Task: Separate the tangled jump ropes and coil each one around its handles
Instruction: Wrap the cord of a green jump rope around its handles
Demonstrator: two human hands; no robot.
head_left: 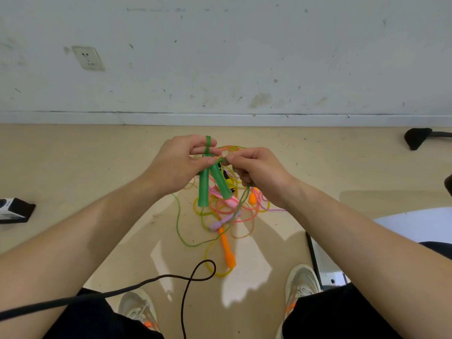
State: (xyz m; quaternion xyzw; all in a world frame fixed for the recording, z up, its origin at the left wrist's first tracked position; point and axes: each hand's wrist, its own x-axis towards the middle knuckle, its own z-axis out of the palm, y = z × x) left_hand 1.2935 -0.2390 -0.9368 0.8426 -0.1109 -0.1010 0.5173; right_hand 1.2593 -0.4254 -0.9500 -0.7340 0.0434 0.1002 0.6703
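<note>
My left hand (182, 159) holds two green handles (204, 189) together above the floor, with a loop of green rope over its fingers. My right hand (254, 171) pinches the green rope (221, 159) right beside the handles' tops. More green rope (179, 225) trails down to the floor. Below lies a tangled pile of ropes (220, 211) in yellow, pink, green and purple. In it I see an orange handle (228, 250), a lilac handle (220, 222), a pink handle (231, 201) and a second orange piece (252, 197).
A black cable (190, 280) loops over the floor near my two shoes (138, 307). A small black box (14, 210) lies at the left. A chair foot (417, 138) stands far right by the wall (220, 57). A white and black object (325, 263) is by my right foot.
</note>
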